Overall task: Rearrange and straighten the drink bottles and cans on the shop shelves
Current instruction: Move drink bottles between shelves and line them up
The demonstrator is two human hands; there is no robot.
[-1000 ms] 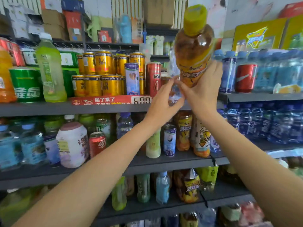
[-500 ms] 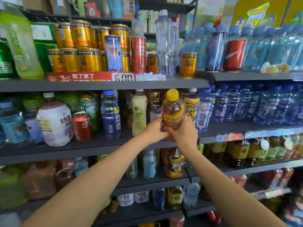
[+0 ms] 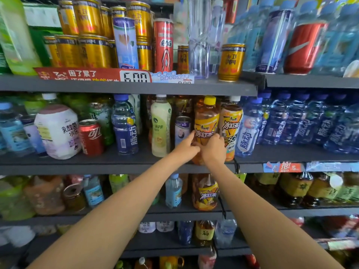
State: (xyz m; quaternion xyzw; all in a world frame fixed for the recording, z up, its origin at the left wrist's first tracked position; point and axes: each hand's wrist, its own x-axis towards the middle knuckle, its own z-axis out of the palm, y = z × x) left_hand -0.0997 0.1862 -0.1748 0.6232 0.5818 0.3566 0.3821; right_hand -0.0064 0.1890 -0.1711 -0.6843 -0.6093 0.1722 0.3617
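At the left of the frame, on the dark grey metal middle shelf (image 3: 116,162), stand a squat white plastic yoghurt-drink bottle (image 3: 56,131), a red cola can (image 3: 91,137) and a clear blue-capped sports-drink bottle (image 3: 125,126). None of these is being handled.

Toward the centre, past a pale green milky bottle (image 3: 161,126) and a small white-and-purple can (image 3: 182,131), both hands meet on one amber iced-tea bottle with a yellow cap and orange label (image 3: 206,121). The left hand (image 3: 185,147) presses its fingers against the bottle's lower left side, index finger stretched up along the label. The right hand (image 3: 213,149) wraps the lower right side, fingers curled onto the plastic. Both are closed on it.

The bottle stands at the front of the middle shelf, centre of frame, just beside a second iced-tea bottle with a white cap (image 3: 231,127) on its right. Its long axis runs vertical, cap up just under the shelf above, label facing the camera.

The step in hand looks like seating and squaring this bottle. Next, I judge, comes a small twist or nudge to line it up with its neighbour, then letting go without tipping it.
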